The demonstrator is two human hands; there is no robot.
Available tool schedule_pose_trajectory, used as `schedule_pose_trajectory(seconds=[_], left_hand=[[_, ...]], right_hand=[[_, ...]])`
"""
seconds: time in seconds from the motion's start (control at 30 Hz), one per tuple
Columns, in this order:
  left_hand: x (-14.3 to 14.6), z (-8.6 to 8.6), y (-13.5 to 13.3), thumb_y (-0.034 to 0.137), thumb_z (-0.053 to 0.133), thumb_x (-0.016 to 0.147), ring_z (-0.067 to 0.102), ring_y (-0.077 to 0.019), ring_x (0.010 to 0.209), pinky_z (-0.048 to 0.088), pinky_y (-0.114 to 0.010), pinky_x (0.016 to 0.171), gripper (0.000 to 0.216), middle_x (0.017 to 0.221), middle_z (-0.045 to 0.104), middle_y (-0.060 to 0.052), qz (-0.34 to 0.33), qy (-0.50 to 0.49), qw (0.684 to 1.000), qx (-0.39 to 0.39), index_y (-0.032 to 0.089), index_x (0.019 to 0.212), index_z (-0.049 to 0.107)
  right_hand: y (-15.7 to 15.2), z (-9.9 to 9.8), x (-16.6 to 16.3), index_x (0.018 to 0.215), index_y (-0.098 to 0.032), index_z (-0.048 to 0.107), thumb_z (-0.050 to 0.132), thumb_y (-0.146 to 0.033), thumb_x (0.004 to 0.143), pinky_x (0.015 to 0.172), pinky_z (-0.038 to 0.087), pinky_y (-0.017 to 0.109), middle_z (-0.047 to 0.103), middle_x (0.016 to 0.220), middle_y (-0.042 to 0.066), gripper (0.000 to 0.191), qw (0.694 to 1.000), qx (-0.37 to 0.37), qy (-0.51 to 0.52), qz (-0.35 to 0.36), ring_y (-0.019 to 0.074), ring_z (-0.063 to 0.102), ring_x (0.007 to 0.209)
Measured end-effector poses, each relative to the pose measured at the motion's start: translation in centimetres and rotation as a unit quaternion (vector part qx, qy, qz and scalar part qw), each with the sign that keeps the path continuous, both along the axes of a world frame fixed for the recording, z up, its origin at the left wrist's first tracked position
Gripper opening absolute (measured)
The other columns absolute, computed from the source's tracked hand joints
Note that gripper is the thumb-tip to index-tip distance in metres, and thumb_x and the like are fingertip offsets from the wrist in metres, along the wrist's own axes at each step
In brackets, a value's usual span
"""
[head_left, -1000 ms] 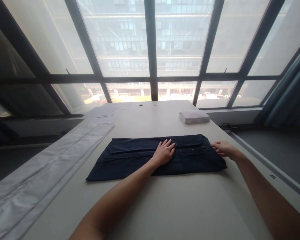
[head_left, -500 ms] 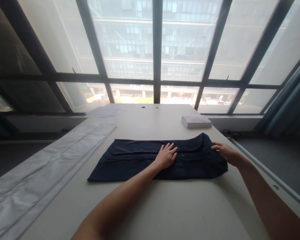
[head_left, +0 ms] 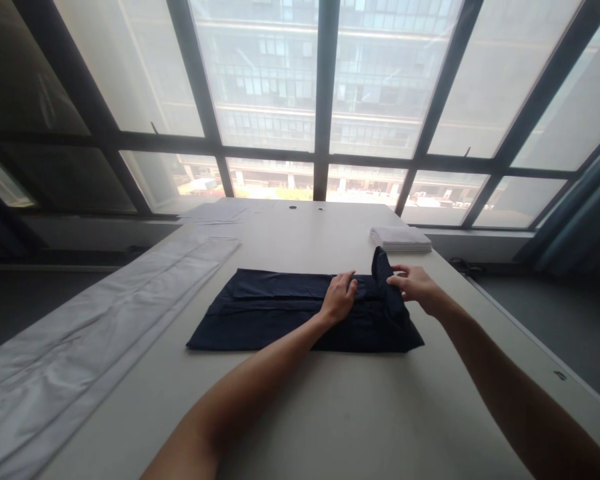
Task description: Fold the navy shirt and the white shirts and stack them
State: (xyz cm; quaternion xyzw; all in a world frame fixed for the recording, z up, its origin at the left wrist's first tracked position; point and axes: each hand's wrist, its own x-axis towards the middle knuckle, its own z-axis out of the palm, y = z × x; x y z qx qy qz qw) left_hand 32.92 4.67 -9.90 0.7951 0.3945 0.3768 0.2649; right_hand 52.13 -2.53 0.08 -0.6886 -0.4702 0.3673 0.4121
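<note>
A folded navy shirt (head_left: pixel 270 313) lies lengthwise across the white table. My left hand (head_left: pixel 339 299) rests on its middle, fingers somewhat apart and slightly bent, with no cloth visibly gripped. At the shirt's right end, my right hand (head_left: pixel 414 287) pinches the cloth between thumb and fingers. That end stands raised and partly turned over toward the left. The near right corner of the shirt is still on the tabletop.
A stack of folded white cloth (head_left: pixel 401 239) sits at the far right of the table (head_left: pixel 300 413). Along the left edge stretches a long, wrinkled silvery-white fabric (head_left: pixel 80 340), with thin pale sheets (head_left: pixel 213 213) beyond it. Large windows stand behind the table.
My right hand has lifted the shirt's right end and brought it leftward over the rest. My left hand stays on the middle, its fingers more bent. The view has shifted slightly.
</note>
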Motion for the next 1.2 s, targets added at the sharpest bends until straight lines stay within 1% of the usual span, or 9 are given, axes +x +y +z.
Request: schedule_pose_trajectory(seconds=[0.2, 0.3, 0.4, 0.53, 0.63, 0.8, 0.9, 1.03, 1.2], left_hand=[[-0.4, -0.4, 2.2, 0.053, 0.034, 0.103, 0.064, -0.0249, 0.112, 0.052, -0.039, 0.094, 0.066, 0.140, 0.056, -0.015, -0.041, -0.209, 0.934, -0.285, 0.020, 0.158, 0.019], [-0.8, -0.7, 2.5, 0.043, 0.053, 0.098, 0.053, -0.0274, 0.129, 0.047, -0.038, 0.102, 0.071, 0.143, 0.053, -0.017, -0.032, -0.211, 0.933, -0.290, 0.018, 0.157, 0.024], [-0.8, -0.7, 2.3, 0.022, 0.065, 0.088, 0.043, -0.0260, 0.139, 0.041, -0.037, 0.109, 0.075, 0.150, 0.048, -0.012, -0.050, -0.214, 0.937, -0.271, 0.025, 0.155, 0.032], [-0.5, -0.2, 2.5, 0.010, 0.062, 0.083, 0.049, -0.0236, 0.133, 0.041, -0.033, 0.110, 0.063, 0.147, 0.052, -0.008, -0.077, -0.209, 0.934, -0.281, 0.022, 0.144, 0.051], [-0.6, 0.3, 3.0, 0.010, 0.060, 0.082, 0.063, -0.0236, 0.113, 0.051, -0.035, 0.098, 0.060, 0.130, 0.065, -0.011, -0.079, -0.196, 0.930, -0.299, 0.018, 0.141, 0.054], [-1.4, 1.0, 3.7, 0.014, 0.052, 0.085, 0.070, -0.0211, 0.085, 0.058, -0.034, 0.077, 0.057, 0.103, 0.073, -0.009, -0.061, -0.138, 0.946, -0.286, 0.018, 0.142, 0.051], [-1.9, 1.2, 3.9, 0.010, 0.048, 0.083, 0.068, -0.0230, 0.101, 0.055, -0.036, 0.089, 0.061, 0.115, 0.070, -0.011, -0.023, -0.086, 0.967, -0.239, 0.014, 0.144, 0.047], [-2.0, 1.3, 3.9, 0.008, 0.050, 0.081, 0.048, -0.0251, 0.133, 0.035, -0.035, 0.114, 0.068, 0.143, 0.053, -0.015, 0.015, -0.003, 0.989, -0.148, 0.011, 0.149, 0.040], [-1.5, 1.5, 2.9, 0.015, 0.050, 0.087, 0.041, -0.0316, 0.137, 0.025, -0.046, 0.118, 0.064, 0.143, 0.050, -0.019, 0.064, 0.093, 0.990, -0.079, 0.011, 0.150, 0.039]], right_hand=[[1.2, -3.9, -6.9, 0.121, -0.010, 0.062, 0.066, -0.016, 0.076, 0.052, 0.050, 0.026, 0.064, 0.070, 0.000, 0.046, 0.976, 0.062, -0.159, 0.131, 0.0142, 0.059, 0.054], [-0.3, -5.3, -8.3, 0.113, -0.014, 0.067, 0.063, -0.017, 0.081, 0.067, 0.054, 0.031, 0.068, 0.077, 0.002, 0.033, 0.946, 0.145, -0.199, 0.210, 0.0174, 0.064, 0.067], [-3.6, -5.8, -7.3, 0.118, -0.021, 0.067, 0.058, -0.022, 0.089, 0.087, 0.055, 0.039, 0.069, 0.104, 0.008, 0.030, 0.917, 0.232, -0.236, 0.223, 0.0229, 0.066, 0.095], [-7.8, -6.2, -4.1, 0.148, -0.030, 0.046, 0.070, -0.033, 0.084, 0.114, 0.037, 0.054, 0.047, 0.151, 0.010, 0.068, 0.854, 0.241, -0.356, 0.294, 0.0334, 0.038, 0.141], [-8.9, -6.8, -2.7, 0.157, -0.029, 0.027, 0.065, -0.025, 0.088, 0.120, 0.023, 0.059, 0.032, 0.161, 0.007, 0.080, 0.817, 0.233, -0.423, 0.315, 0.0323, 0.024, 0.149], [-7.9, -8.0, -4.2, 0.157, -0.024, 0.028, 0.042, -0.016, 0.098, 0.118, 0.033, 0.054, 0.038, 0.157, 0.010, 0.061, 0.834, 0.263, -0.409, 0.261, 0.0263, 0.032, 0.147], [-7.6, -8.9, -5.9, 0.156, -0.021, 0.030, 0.042, -0.014, 0.096, 0.119, 0.033, 0.052, 0.035, 0.159, 0.011, 0.062, 0.841, 0.262, -0.399, 0.254, 0.0264, 0.028, 0.148], [-8.3, -10.1, -6.4, 0.156, -0.020, 0.030, 0.051, -0.022, 0.095, 0.121, 0.027, 0.053, 0.028, 0.161, 0.011, 0.065, 0.841, 0.205, -0.400, 0.302, 0.0282, 0.023, 0.150], [-7.1, -8.8, -4.3, 0.154, -0.023, 0.037, 0.041, -0.038, 0.102, 0.121, 0.027, 0.049, 0.033, 0.160, 0.006, 0.054, 0.877, 0.206, -0.332, 0.281, 0.0247, 0.025, 0.149]])
